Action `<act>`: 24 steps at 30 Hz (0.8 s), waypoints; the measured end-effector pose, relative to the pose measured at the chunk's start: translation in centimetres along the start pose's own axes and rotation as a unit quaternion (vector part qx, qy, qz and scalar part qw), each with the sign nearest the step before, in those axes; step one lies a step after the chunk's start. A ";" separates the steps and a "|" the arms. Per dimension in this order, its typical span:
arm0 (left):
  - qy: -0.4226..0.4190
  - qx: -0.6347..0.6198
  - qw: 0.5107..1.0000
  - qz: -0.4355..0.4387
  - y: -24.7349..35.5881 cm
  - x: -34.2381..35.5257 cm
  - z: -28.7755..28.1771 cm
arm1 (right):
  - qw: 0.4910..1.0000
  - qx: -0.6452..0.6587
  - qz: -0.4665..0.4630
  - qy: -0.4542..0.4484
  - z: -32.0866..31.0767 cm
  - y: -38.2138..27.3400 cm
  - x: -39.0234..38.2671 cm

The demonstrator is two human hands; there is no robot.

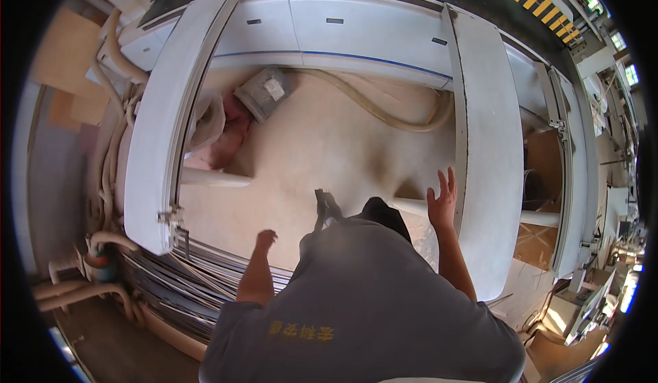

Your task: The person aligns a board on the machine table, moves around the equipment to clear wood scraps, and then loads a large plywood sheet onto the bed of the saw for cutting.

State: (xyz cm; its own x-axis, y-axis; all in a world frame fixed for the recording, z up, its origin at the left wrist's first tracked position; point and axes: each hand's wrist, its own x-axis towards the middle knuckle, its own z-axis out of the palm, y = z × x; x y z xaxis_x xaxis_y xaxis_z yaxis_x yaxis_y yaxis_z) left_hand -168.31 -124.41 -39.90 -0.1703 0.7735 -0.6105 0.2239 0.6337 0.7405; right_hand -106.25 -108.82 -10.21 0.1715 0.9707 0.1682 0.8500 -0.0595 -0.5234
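Observation:
My right hand (443, 198) is raised beside the inner edge of the right white table arm (490, 150), its fingers spread and nothing in them. Whether it touches that edge I cannot tell. On the other side, my left hand (266, 240) hangs in the air over the dusty floor (308, 136), with fingers loosely bent and no object visible in it. It is nearest to a stack of long thin strips (199, 270). The left white table arm (171, 102), with a metal clamp (175, 224) at its near end, stands farther left.
A long white machine body (363, 33) spans the far side. Before it lie a grey bin (264, 94), a pale plastic bag (208, 121) and a beige hose (384, 112) on the floor. More hoses (110, 157) run along the left. Another table arm (567, 177) stands at right.

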 end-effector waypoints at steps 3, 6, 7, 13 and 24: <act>0.015 0.011 0.999 -0.035 11.8 10.3 0.4 | 0.997 -0.029 0.054 0.045 0.7 1.7 0.4; 0.053 0.059 0.993 0.083 17.4 17.0 -2.9 | 0.994 -0.027 0.096 0.041 3.0 1.4 4.1; 0.011 0.136 0.985 0.108 20.1 19.0 -3.6 | 0.994 -0.025 0.098 0.038 3.7 1.6 5.8; -0.039 0.035 0.993 0.102 26.6 24.2 1.1 | 0.991 0.006 0.063 0.114 5.8 3.3 23.2; 0.012 0.389 0.908 0.153 34.1 32.2 6.9 | 0.971 -0.103 0.089 0.195 3.0 13.7 51.4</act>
State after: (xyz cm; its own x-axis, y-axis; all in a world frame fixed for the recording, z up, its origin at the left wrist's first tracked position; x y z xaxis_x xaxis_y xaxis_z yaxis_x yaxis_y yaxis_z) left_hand -159.51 -77.97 -36.31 -0.0045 0.9182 -0.3961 0.8730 0.1968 0.4463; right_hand -87.30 -59.00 -11.22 0.4666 0.7807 0.4157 0.8643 -0.3029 -0.4014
